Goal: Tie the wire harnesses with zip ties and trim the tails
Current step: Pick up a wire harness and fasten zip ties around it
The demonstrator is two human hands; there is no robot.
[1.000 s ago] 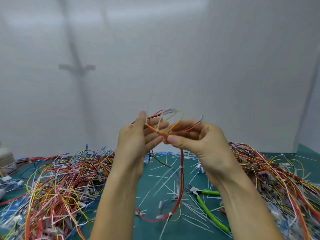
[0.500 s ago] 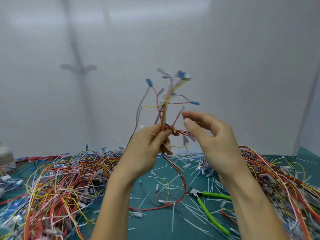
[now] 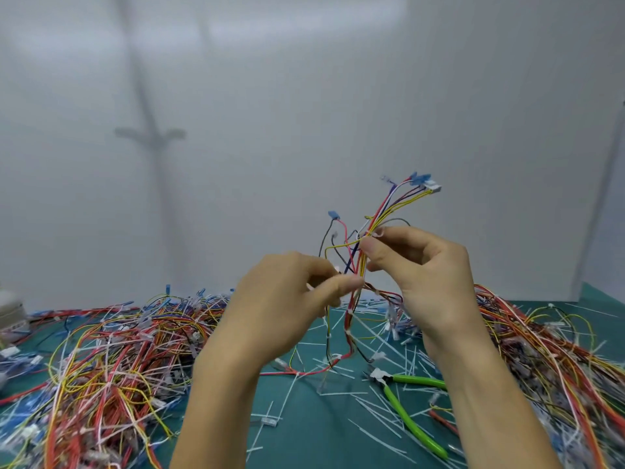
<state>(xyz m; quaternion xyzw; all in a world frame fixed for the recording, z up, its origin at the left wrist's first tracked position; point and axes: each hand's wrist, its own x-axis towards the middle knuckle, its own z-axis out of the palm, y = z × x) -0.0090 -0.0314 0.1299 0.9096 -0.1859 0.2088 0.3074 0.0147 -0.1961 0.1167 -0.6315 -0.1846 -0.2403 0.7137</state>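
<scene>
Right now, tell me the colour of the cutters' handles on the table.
The cutters' handles are bright green; head view.

Raised left hand (image 3: 287, 299) pinching, right hand (image 3: 422, 262) higher, seemingly pinching too

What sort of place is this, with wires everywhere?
Likely a wiring assembly bench: heaps of coloured wires on a green table, cutters among zip-tie tails, a wire bundle pinched in the left hand and right hand.
</scene>
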